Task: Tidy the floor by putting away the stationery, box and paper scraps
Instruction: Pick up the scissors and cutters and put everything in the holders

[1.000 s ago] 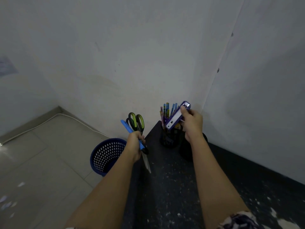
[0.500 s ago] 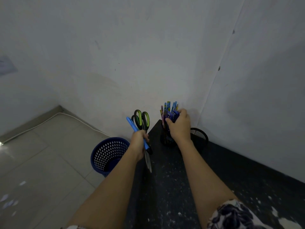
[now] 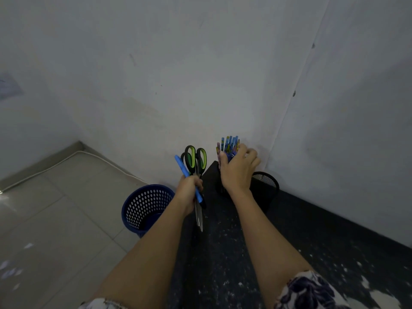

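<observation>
My left hand (image 3: 189, 186) is closed around green-and-black scissors (image 3: 196, 159), blades pointing down, together with a blue pen (image 3: 181, 166). It hovers at the left edge of the dark counter (image 3: 223, 253). My right hand (image 3: 238, 172) rests over a black pen holder (image 3: 219, 189) full of coloured pencils (image 3: 229, 142), fingers spread toward the wall. A purple stapler (image 3: 229, 155) shows in the holder just under the thumb and forefinger. The hand hides most of the holder.
A second black mesh cup (image 3: 266, 181) stands right of the holder in the wall corner. On the tiled floor left of the counter sits a blue perforated basket (image 3: 145, 204). Small paper scraps (image 3: 27, 245) lie on the floor at far left.
My right hand carried the purple stapler down into the pen holder and its fingers have spread apart. My left hand rose slightly with the scissors and pen.
</observation>
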The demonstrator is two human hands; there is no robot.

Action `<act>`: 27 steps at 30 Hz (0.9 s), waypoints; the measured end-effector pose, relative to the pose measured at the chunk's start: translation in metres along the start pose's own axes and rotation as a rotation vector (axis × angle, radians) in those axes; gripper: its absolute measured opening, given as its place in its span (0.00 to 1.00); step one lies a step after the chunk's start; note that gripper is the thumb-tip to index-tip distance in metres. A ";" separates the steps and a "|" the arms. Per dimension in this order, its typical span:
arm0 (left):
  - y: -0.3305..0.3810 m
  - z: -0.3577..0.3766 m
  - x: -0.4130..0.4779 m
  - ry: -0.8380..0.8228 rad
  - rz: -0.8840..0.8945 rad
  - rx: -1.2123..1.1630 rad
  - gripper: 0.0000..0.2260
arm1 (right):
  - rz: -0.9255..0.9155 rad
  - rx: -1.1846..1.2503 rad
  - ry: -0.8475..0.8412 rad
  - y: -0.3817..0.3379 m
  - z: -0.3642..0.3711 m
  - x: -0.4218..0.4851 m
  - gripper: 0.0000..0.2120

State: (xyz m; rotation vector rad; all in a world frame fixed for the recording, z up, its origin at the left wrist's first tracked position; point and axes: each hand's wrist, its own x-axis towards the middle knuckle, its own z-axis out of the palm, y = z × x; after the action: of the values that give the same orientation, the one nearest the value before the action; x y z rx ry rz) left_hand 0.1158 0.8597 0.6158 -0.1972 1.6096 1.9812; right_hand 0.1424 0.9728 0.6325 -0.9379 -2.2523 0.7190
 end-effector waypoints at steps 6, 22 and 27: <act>0.014 0.007 -0.015 -0.231 0.021 0.093 0.11 | 0.245 0.655 -0.374 -0.024 -0.009 -0.012 0.25; 0.040 0.117 -0.027 -0.319 0.250 0.092 0.10 | 0.152 0.928 0.108 0.012 -0.109 0.045 0.14; 0.013 0.116 -0.014 -0.183 0.269 0.113 0.09 | 0.134 0.806 0.177 0.041 -0.110 0.051 0.16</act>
State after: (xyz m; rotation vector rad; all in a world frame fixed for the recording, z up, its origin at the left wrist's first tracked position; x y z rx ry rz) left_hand 0.1477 0.9620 0.6635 0.2508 1.6921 2.0274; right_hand 0.2066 1.0635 0.6959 -0.7012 -1.5234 1.3940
